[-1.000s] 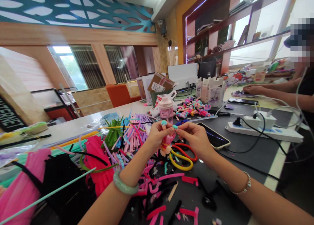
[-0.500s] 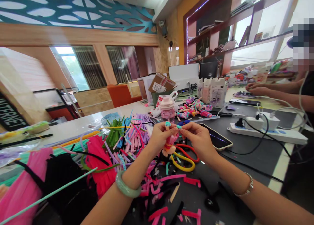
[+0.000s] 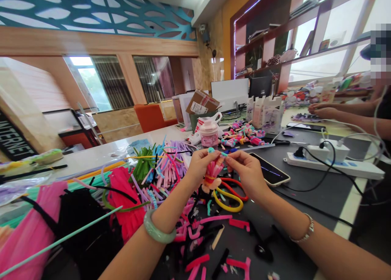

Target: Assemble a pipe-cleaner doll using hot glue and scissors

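Observation:
A small pipe-cleaner doll (image 3: pixel 214 171), pink with yellow, red and peach parts and teal tips, hangs between my two hands above the dark desk. My left hand (image 3: pixel 200 166) pinches it at the upper left, beside a teal tip. Thumb and fingers of my right hand (image 3: pixel 248 170) are closed on a teal part at the upper right. Scissors with red and yellow handles (image 3: pixel 227 206) lie just beneath. Pink, red and black fuzzy offcuts (image 3: pixel 201 231) are strewn over the desk below my hands. My fingers partly cover the doll.
Bundles of coloured pipe cleaners (image 3: pixel 171 162) lie at left, near a black bag-like heap (image 3: pixel 79 231). A pink-lidded cup (image 3: pixel 209 133) and a pile of fuzzy pieces (image 3: pixel 244 133) stand behind. Right are a phone (image 3: pixel 270 170), a power strip (image 3: pixel 332 164) and a co-worker's hands (image 3: pixel 322 109).
The doll's pink body shows more fully between my hands now. My left hand has shifted slightly up, and the right hand's fingers have moved a little to the right.

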Demonstrator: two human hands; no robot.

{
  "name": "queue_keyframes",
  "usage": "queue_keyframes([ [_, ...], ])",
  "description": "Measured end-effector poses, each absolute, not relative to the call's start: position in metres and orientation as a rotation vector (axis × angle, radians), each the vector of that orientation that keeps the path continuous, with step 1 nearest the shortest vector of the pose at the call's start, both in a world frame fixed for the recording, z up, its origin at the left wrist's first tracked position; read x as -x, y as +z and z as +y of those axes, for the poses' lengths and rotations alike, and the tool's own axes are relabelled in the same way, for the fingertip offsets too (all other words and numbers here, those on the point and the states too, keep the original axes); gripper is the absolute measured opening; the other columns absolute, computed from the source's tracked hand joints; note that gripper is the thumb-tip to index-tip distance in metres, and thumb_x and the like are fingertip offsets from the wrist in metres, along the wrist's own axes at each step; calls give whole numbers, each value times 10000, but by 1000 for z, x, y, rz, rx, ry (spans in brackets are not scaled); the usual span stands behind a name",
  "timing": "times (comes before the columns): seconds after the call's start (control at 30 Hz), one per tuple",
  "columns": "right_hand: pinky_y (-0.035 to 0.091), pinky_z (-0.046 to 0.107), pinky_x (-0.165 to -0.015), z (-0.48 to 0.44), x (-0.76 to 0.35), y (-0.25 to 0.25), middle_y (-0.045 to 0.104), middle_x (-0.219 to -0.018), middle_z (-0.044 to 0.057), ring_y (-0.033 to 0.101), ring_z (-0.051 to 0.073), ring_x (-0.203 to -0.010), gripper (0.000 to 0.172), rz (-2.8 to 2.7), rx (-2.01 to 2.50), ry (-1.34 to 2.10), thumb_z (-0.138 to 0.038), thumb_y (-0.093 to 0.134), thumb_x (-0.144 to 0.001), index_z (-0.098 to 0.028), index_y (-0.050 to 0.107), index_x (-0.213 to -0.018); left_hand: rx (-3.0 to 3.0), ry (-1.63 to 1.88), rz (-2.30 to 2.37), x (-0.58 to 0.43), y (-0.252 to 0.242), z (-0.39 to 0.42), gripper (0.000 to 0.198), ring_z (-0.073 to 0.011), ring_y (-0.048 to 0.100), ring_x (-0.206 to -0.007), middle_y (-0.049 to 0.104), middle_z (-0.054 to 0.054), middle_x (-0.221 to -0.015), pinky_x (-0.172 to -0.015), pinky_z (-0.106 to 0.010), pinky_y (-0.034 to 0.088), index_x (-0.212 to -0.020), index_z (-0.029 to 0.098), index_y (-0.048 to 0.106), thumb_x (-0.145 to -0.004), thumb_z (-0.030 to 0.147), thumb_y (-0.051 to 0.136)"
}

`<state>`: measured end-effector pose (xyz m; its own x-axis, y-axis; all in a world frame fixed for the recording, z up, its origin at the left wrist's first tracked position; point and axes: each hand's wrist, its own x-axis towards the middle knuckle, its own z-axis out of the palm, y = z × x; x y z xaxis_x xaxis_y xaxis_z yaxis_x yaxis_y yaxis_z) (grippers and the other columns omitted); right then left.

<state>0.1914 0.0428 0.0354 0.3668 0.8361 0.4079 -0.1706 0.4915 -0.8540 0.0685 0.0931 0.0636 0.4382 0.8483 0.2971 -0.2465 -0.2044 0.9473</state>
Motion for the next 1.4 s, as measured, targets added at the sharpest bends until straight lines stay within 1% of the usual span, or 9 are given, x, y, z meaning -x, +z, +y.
queue_keyframes([
  [0.23, 385, 250, -512, 44, -193, 34, 593, -560, -22, 478, 101, -506, 313, -949, 790, 770, -419, 795, -559, -169, 630, -651, -1641, 1065, 634, -75, 70, 87, 258, -72, 400, -477, 468, 46, -513, -492, -214, 309, -576, 149, 541, -651, 353, 680],
  [0.33, 376, 248, -504, 45, -194, 34, 578, -555, -28, 468, 99, -502, 316, -945, 782, 789, -420, 795, -560, -170, 626, -654, -1818, 1109, 745, -75, 73, 87, 203, -88, 414, -516, 472, 48, -543, -522, -224, 318, -684, 143, 618, -644, 328, 693],
  [0.43, 374, 248, -501, 46, -194, 33, 556, -541, -33, 459, 100, -502, 328, -964, 791, 776, -431, 792, -564, -169, 616, -655, -2003, 1151, 837, -72, 78, 85, 218, -105, 423, -539, 478, 48, -551, -536, -231, 316, -791, 150, 670, -658, 321, 694],
  [0.63, 386, 251, -504, 46, -195, 30, 553, -556, -32, 466, 106, -513, 326, -1009, 812, 735, -448, 771, -595, -178, 608, -674, -2247, 1177, 832, -66, 90, 79, 177, -139, 496, -603, 598, 19, -646, -618, -254, 370, -837, 180, 690, -675, 251, 692],
  [0.7, 386, 250, -499, 46, -195, 30, 550, -547, -34, 466, 106, -507, 326, -1012, 810, 733, -448, 772, -594, -180, 607, -676, -2341, 1175, 811, -66, 93, 77, 150, -166, 540, -667, 642, -4, -714, -671, -274, 391, -842, 190, 696, -698, 223, 675],
  [0.8, 383, 245, -494, 45, -195, 31, 551, -540, -35, 467, 104, -505, 319, -1012, 808, 725, -438, 776, -597, -179, 607, -673, -2505, 1141, 876, -67, 95, 74, 151, -228, 577, -846, 675, -66, -862, -808, -335, 406, -873, 171, 704, -735, 208, 655],
  [0.93, 380, 240, -495, 44, -195, 32, 552, -538, -37, 467, 101, -508, 299, -1024, 806, 711, -419, 774, -613, -179, 608, -674, -2656, 1115, 962, -66, 98, 68, 220, -272, 523, -1014, 633, -109, -1001, -920, -401, 385, -966, 159, 696, -757, 207, 650],
  [1.17, 375, 244, -494, 43, -194, 33, 569, -551, -33, 473, 101, -505, 306, -1030, 799, 684, -428, 771, -617, -177, 608, -682, -2844, 1143, 919, -63, 100, 63, 266, -253, 502, -1018, 621, -93, -980, -899, -390, 430, -1035, 170, 667, -776, 133, 622],
  [1.4, 375, 246, -496, 43, -195, 31, 549, -550, -39, 470, 105, -509, 283, -1079, 819, 611, -425, 735, -658, -183, 592, -693, -3031, 1075, 974, -65, 104, 55, 173, -242, 548, -952, 669, -79, -949, -847, -375, 473, -948, 138, 649, -807, 91, 561],
])
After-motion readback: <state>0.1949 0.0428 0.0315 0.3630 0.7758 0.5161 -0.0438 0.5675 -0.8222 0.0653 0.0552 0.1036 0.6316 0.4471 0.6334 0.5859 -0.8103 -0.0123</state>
